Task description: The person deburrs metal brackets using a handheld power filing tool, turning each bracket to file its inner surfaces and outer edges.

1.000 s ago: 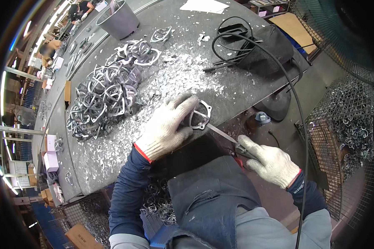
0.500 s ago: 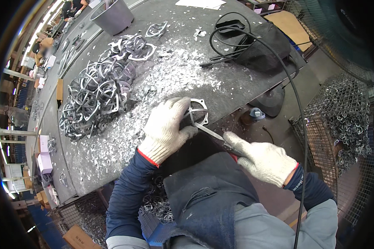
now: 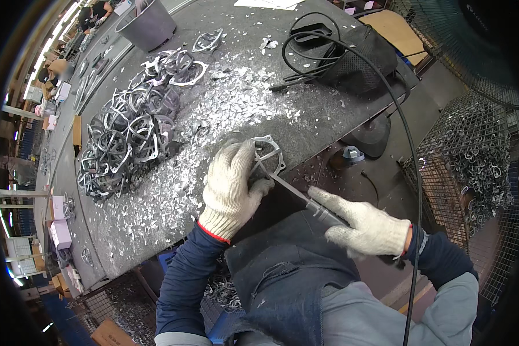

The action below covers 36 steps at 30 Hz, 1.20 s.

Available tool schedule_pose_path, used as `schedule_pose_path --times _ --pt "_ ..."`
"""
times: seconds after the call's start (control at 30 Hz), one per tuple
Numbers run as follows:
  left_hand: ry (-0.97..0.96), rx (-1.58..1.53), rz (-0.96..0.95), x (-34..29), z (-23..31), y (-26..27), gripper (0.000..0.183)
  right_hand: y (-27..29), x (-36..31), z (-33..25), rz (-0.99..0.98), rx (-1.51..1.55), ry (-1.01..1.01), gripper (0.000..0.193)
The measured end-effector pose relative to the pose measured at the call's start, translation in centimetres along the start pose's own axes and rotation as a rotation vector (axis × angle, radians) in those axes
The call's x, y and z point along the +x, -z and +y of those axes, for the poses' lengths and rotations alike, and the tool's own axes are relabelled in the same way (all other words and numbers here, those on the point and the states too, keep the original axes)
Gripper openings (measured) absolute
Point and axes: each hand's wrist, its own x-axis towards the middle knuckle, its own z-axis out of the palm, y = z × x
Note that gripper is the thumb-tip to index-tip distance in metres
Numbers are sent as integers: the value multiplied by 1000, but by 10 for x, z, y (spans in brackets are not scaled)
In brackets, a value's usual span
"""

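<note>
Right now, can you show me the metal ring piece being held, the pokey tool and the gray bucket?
metal ring casting [image 3: 269, 151], head view, on its upper rim beside the left hand.
hand file [image 3: 291, 190], head view, on the blade's middle.
gray bucket [image 3: 147, 26], head view, on its side wall.

1. A grey metal ring part [image 3: 269, 154] with lugged corners is lying flat at the near edge of the tabletop, partly covered by a glove.
2. A slim file [image 3: 297, 195] is slanting across the ring's near rim, extending past that edge.
</note>
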Motion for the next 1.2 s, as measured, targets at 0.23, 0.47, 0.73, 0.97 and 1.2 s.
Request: schedule_pose_path --times 0.23,0.47,0.73,0.97,1.2 --pt "-101 41 28 1 2 1 92 5 -1 -8 -300 853 -105 97" --pt "-85 13 6 2 2 3 93 10 -9 -18 -187 814 -71 95" --pt "-103 22 9 3 2 4 93 35 -24 -25 4 389 -123 90" --pt "16 -93 -18 5 -2 3 87 60 -61 -94 203 -68 172 91" --pt "33 -109 -79 14 3 10 88 55 -38 -44 -9 15 -36 94"
